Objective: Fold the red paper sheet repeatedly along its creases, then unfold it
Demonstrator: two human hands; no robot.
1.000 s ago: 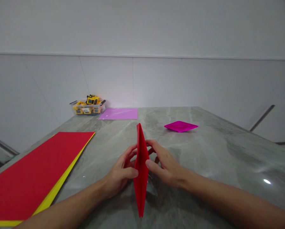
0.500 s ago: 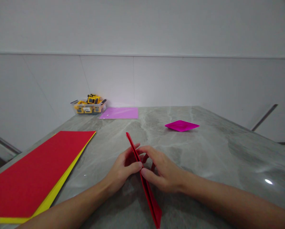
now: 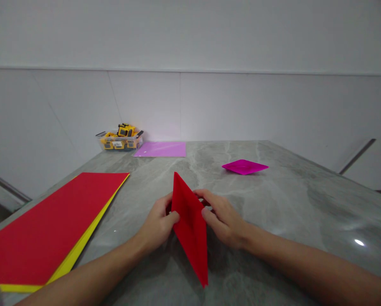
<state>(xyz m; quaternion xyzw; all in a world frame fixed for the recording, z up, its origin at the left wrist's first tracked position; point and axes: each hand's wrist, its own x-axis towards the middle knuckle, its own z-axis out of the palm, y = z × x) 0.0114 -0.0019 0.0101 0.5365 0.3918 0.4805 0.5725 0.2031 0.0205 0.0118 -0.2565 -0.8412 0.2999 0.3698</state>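
Between my hands is a folded red paper boat (image 3: 192, 231), spread apart into a long pointed diamond with a hollow in its middle. My left hand (image 3: 160, 219) pinches its left edge, the thumb on the inner side and the fingers behind. At the opposite edge, my right hand (image 3: 224, 219) grips the paper between thumb and fingers. The fingertips behind the paper are partly hidden. Farther off to the right, a magenta paper boat (image 3: 245, 167) of similar diamond shape rests on the grey marbled table (image 3: 292, 225).
Large red sheets (image 3: 56, 225) lie on the left, over yellow sheets (image 3: 78, 248). A clear plastic box (image 3: 120, 142) at the back left holds yellow toy vehicles (image 3: 126, 131). Beside it lies a flat purple sheet (image 3: 161, 149). A white wall (image 3: 228, 106) stands behind the table.
The red paper has gone from a narrow, nearly closed strip to a wide diamond. My hands have moved apart, each keeping hold of one side.
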